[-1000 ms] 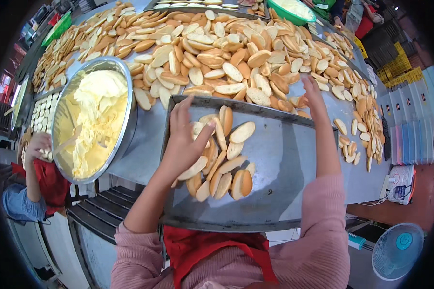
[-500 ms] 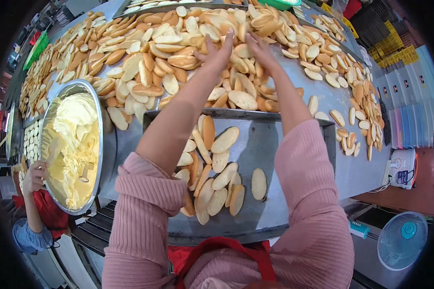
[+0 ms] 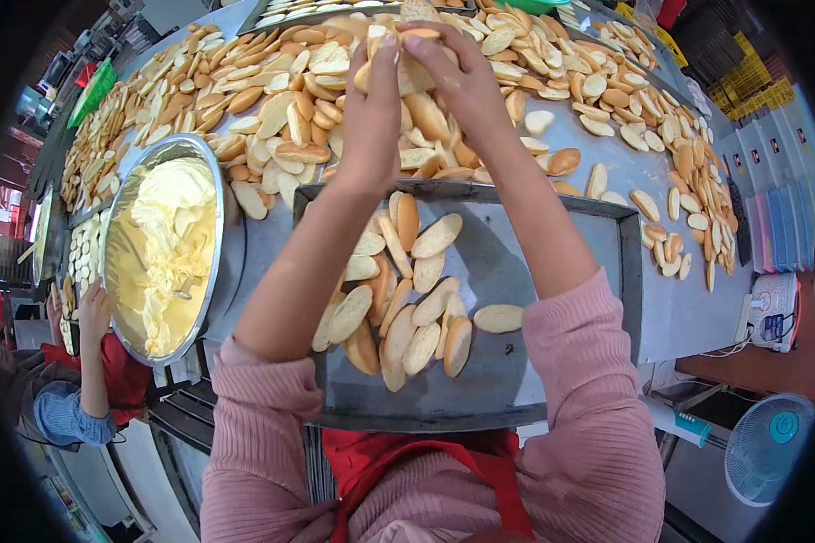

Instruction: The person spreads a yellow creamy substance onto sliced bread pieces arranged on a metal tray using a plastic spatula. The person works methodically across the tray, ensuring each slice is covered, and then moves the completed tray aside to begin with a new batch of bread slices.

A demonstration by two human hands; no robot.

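Observation:
At the far middle, my left hand (image 3: 377,113) and my right hand (image 3: 455,80) are close together, fingers curled around a bunch of bread slices (image 3: 414,77) over the big heap. The slices are oval, with pale cut faces and golden-brown crusts. Part of what I grip is hidden behind my fingers. Below my forearms lies a grey metal tray (image 3: 552,398) with several bread slices (image 3: 422,349) bunched toward its left. One slice (image 3: 499,319) lies apart on the right. The heap of bread (image 3: 299,100) spreads behind the tray.
A large metal bowl (image 3: 220,231) of pale yellow cream (image 3: 174,204) stands left. Beyond it, another person's hand (image 3: 93,314) is raised beside a tray of slices (image 3: 83,249). More bread (image 3: 688,195) lies at right, near stacked plastic containers (image 3: 779,158) and a fan (image 3: 768,448).
My hands have come together around bread slices and shifted left and slightly back from me. The lone slice in the tray has turned from upright to sideways.

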